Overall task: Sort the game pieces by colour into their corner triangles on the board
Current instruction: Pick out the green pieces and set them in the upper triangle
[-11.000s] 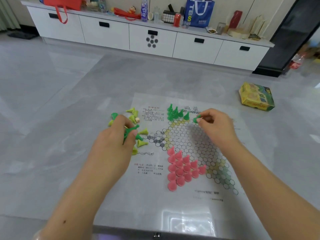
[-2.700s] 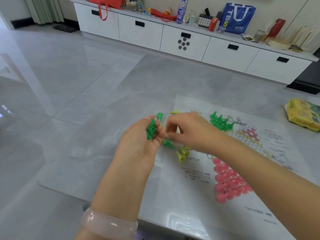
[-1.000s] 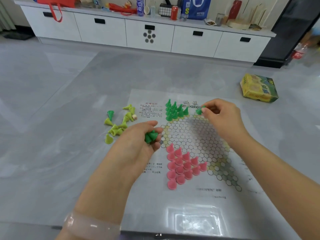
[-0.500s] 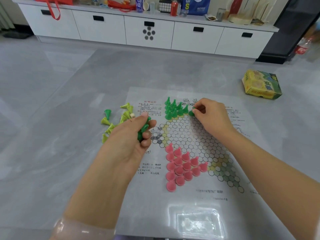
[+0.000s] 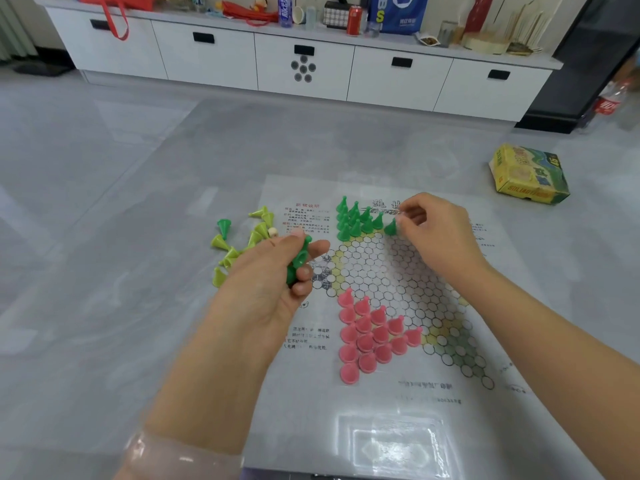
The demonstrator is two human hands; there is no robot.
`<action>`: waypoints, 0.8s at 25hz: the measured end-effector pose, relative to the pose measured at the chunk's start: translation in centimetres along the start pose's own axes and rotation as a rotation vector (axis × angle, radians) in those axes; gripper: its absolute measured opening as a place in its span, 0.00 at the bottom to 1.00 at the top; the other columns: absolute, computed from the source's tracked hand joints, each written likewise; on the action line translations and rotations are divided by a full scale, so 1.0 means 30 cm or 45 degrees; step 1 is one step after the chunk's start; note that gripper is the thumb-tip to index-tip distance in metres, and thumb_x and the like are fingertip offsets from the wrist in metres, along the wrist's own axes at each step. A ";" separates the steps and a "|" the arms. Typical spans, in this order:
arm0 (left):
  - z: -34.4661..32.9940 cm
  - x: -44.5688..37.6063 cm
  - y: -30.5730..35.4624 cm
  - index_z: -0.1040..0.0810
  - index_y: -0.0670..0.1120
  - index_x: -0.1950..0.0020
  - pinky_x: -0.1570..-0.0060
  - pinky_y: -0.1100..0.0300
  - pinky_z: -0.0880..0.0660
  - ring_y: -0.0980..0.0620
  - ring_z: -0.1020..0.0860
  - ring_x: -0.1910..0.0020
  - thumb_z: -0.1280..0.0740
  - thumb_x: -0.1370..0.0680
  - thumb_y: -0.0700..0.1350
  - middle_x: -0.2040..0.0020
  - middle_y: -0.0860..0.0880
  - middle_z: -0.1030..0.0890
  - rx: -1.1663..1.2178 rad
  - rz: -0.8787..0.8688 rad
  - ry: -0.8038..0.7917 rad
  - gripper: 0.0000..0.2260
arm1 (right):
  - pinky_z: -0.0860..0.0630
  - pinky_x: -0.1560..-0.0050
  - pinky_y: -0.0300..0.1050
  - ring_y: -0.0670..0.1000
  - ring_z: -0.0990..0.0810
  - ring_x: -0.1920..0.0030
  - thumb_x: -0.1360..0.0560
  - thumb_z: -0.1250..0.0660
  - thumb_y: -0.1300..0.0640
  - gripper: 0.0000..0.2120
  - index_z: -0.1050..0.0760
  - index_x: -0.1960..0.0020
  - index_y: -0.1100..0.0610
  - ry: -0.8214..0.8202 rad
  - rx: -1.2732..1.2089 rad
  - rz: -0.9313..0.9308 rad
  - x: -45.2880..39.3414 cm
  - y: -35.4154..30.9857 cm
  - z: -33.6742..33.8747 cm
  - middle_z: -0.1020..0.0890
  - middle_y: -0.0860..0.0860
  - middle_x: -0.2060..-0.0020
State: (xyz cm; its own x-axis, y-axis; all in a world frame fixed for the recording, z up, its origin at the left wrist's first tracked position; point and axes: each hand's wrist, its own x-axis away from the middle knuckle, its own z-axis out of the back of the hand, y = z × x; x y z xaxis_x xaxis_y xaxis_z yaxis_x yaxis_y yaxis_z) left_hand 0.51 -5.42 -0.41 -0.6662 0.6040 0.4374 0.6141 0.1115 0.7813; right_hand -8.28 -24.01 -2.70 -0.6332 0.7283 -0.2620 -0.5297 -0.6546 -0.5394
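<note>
**On the board: pink done, dark green nearly there, light green untouched**

Off the board's left edge, I see the light-green cones (image 5: 239, 245) lying loose on the grey tabletop (image 5: 104, 306), most tipped over, with one dark-green cone (image 5: 224, 226) standing among them and a small pale die (image 5: 273, 232) beside them. None of these has reached a triangle yet, so I judge that colour wholly left to do.

Next comes my left hand (image 5: 270, 292), fingers curled round a small stock of dark-green cones (image 5: 298, 259), held just above the board's left margin.

On the printed board (image 5: 381, 410), the far corner triangle holds the dark-green cluster (image 5: 356, 220), upright and packed close. The near-left triangle holds the pink cones (image 5: 370, 336), a full wedge as far as I can count; I take that colour as finished.

At the right end of the green cluster, my right hand (image 5: 436, 230) pinches one dark-green cone (image 5: 390, 228) between thumb and fingertips, its base at or just above the board; I cannot tell which.

Further right, a yellow game box (image 5: 528, 174) sits well apart.

Roughly half done, I'd say.
</note>
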 end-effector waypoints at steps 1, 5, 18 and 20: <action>-0.004 0.003 -0.003 0.29 0.42 0.59 0.83 0.69 0.37 0.59 0.34 0.81 0.39 0.22 0.40 0.66 0.47 0.18 -0.042 -0.011 -0.009 0.06 | 0.30 0.56 0.29 0.43 0.25 0.59 0.25 0.35 0.60 0.07 0.23 0.48 0.57 0.037 -0.062 0.047 0.016 -0.031 0.022 0.19 0.50 0.55; -0.018 0.016 -0.010 0.26 0.42 0.58 0.81 0.69 0.37 0.58 0.34 0.79 0.40 0.22 0.41 0.64 0.46 0.17 -0.164 -0.056 -0.040 0.07 | 0.27 0.57 0.29 0.40 0.22 0.59 0.26 0.34 0.58 0.05 0.20 0.52 0.54 -0.207 -0.308 0.417 0.116 -0.219 0.089 0.20 0.42 0.61; -0.003 0.025 0.002 0.26 0.43 0.60 0.82 0.69 0.38 0.58 0.34 0.79 0.41 0.22 0.39 0.74 0.52 0.23 -0.173 -0.099 -0.048 0.09 | 0.25 0.59 0.38 0.44 0.23 0.60 0.28 0.31 0.58 0.02 0.19 0.59 0.54 -0.316 -0.337 0.554 0.143 -0.278 0.040 0.19 0.46 0.65; -0.007 0.026 -0.001 0.25 0.43 0.60 0.81 0.69 0.37 0.58 0.33 0.78 0.41 0.22 0.39 0.70 0.50 0.25 -0.184 -0.095 -0.046 0.09 | 0.25 0.58 0.38 0.44 0.23 0.60 0.28 0.31 0.58 0.02 0.20 0.59 0.54 -0.331 -0.308 0.566 0.147 -0.281 0.043 0.19 0.46 0.65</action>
State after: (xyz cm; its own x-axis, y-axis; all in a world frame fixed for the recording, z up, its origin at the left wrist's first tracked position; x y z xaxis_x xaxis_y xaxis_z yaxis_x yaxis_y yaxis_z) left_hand -0.12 -5.12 0.01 -0.6901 0.6267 0.3618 0.4947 0.0437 0.8680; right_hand -7.34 -15.55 1.72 -0.9001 0.2994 -0.3165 -0.0554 -0.7992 -0.5986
